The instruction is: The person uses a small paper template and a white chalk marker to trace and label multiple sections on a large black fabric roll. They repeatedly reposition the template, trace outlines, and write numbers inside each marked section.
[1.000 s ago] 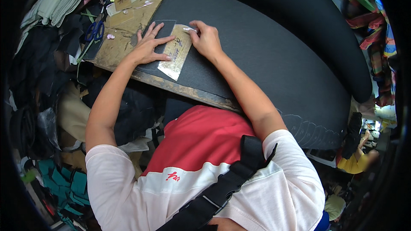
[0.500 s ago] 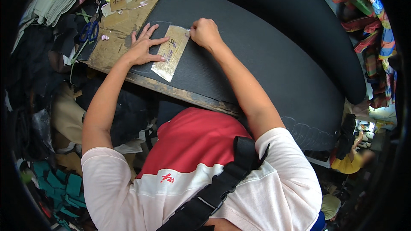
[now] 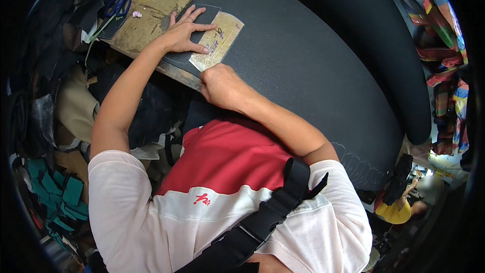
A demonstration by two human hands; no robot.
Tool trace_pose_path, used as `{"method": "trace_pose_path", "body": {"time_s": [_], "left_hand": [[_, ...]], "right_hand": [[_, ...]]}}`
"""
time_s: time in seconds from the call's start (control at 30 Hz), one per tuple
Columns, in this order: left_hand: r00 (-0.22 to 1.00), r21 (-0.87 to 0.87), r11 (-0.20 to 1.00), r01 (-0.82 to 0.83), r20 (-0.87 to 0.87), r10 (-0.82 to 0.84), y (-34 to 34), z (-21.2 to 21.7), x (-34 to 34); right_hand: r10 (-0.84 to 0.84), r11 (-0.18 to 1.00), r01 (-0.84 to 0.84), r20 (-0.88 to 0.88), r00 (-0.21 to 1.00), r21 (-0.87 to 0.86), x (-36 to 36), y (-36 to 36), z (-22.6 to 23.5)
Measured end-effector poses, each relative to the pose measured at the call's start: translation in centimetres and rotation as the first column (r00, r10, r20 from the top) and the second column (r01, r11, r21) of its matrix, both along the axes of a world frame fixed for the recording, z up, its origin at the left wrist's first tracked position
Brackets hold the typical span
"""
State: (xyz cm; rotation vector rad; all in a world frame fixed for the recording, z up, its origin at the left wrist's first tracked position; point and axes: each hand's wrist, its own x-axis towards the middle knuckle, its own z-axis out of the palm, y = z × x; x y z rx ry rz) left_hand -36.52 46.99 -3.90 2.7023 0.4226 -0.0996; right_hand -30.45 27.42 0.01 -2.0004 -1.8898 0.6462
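A tan, roughly rectangular template (image 3: 226, 33) with handwriting on it lies flat on a sheet of black material (image 3: 298, 45). My left hand (image 3: 183, 35) is spread open, with thumb and forefinger pressing on the template's left part and the other fingers resting on the black material. Thin pale outlines show beside those fingers. Curled closed, my right hand (image 3: 222, 86) is at the template's near corner, by the table edge. Whatever its fingers hold, if anything, is hidden beneath the hand.
Blue-handled scissors (image 3: 118, 6) lie on the wooden table (image 3: 151, 12) at the left, near small card pieces. A thick black roll (image 3: 374, 45) curves along the far side. Teal scraps (image 3: 60, 189) are heaped lower left. Another person in a yellow top (image 3: 396, 212) is at far right.
My right hand has moved from the template's far right corner down to its near corner. My left hand stays spread on the template. The whole view has shifted slightly.
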Motion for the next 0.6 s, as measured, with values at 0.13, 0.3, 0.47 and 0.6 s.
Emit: {"method": "trace_pose_path", "body": {"time_s": [0.13, 0.3, 0.47, 0.6], "left_hand": [[1.000, 0.014, 1.000, 0.007, -0.015, -0.006, 0.0, 0.1, 0.2], [0.996, 0.051, 0.998, -0.030, -0.083, 0.034, -1.0, 2.0, 0.3], [0.975, 0.224, 0.958, -0.181, -0.084, 0.204, -4.2, 3.3, 2.4], [0.938, -0.105, 0.932, -0.347, -0.012, 0.347, -5.1, 4.2, 3.1]], "right_hand": [[-0.057, 0.916, 0.116, -0.163, 0.985, 0.384, -0.6, 2.3, -1.1], [-0.097, 0.994, 0.091, 0.110, 0.989, 0.062, -0.7, -0.8, 0.2], [-0.310, 0.939, 0.330, -0.182, 0.933, 0.094, 3.6, -4.8, 3.3], [-0.525, 0.729, 0.656, -0.454, 0.720, 0.197, 7.3, -7.2, 3.9]]}}
